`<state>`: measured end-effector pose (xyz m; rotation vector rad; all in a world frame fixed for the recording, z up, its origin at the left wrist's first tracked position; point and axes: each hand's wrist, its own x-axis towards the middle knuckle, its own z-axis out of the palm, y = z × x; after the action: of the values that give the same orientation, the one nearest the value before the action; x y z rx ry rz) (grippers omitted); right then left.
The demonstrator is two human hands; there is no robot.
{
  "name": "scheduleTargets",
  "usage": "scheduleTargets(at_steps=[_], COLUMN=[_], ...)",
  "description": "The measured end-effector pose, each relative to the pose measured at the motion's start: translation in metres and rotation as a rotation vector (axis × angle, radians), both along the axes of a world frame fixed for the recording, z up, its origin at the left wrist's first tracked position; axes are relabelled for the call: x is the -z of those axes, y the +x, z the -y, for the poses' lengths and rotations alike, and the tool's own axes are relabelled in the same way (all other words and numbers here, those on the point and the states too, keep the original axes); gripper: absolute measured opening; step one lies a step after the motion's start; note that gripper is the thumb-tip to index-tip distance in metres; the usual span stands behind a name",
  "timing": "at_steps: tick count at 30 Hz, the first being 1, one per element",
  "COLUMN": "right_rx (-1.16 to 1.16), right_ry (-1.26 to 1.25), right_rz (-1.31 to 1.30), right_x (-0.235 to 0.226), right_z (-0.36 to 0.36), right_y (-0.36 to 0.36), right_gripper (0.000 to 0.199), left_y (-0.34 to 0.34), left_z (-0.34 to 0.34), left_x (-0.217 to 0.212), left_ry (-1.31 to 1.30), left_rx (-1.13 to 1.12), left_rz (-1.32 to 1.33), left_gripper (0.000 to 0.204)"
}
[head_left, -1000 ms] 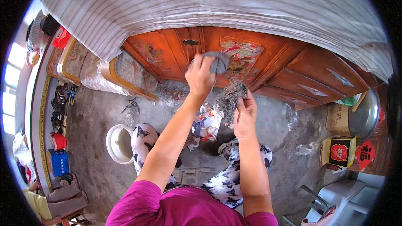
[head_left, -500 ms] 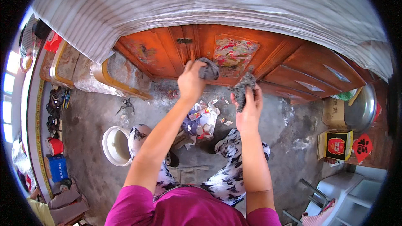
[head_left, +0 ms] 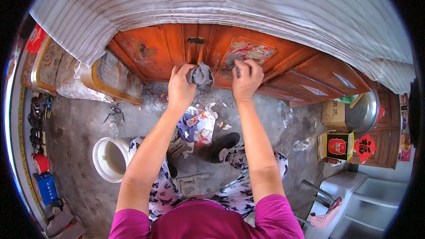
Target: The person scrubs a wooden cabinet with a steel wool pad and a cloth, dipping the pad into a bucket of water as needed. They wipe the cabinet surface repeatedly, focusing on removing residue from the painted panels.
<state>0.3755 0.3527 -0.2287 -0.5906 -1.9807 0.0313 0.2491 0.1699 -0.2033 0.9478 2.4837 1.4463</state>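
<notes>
My left hand (head_left: 180, 87) is closed on a bunched grey cloth (head_left: 202, 76), just below the door pulls of an orange-brown wooden cabinet (head_left: 170, 46). My right hand (head_left: 248, 81) is closed on a coarse dark grey scouring pad (head_left: 233, 65), mostly hidden by the fingers and blurred. It sits against the lower left of a door panel with a torn, colourful paper picture (head_left: 250, 51). Another patch of paper remnants (head_left: 141, 52) shows on the left door.
A white bucket of cloudy water (head_left: 110, 158) stands left of my legs. Paper scraps and cloth (head_left: 197, 126) lie on the concrete floor between my feet. A striped sheet (head_left: 221, 0) hangs over the cabinet's top. Boxes and a metal basin (head_left: 363, 113) stand at the right.
My right hand has moved up and left with the scouring pad to the papered panel. The left hand has shifted left, still holding the cloth. The view has shifted slightly.
</notes>
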Motion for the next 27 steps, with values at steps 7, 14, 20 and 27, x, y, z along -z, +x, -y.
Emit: scheduleTargets(at_steps=[7, 14, 20, 27], right_rx=[0.104, -0.049, 0.176, 0.028], right_ry=[0.129, 0.160, 0.131, 0.067], right_rz=[-0.221, 0.402, -0.191, 0.205], right_x=[-0.072, 0.050, -0.053, 0.004], right_z=[-0.025, -0.027, -0.030, -0.009], right_y=[-0.009, 0.034, 0.005, 0.027], right_gripper=[0.036, 0.031, 0.028, 0.034], left_y=[-0.014, -0.031, -0.035, -0.035], left_z=[0.001, -0.012, -0.006, -0.007], left_x=[-0.005, 0.001, -0.004, -0.003], left_ry=[-0.008, -0.065, -0.138, -0.128], left_rx=[-0.088, -0.127, -0.139, -0.158], left_rz=[-0.043, -0.050, -0.053, -0.054], left_gripper=[0.043, 0.040, 0.037, 0.038])
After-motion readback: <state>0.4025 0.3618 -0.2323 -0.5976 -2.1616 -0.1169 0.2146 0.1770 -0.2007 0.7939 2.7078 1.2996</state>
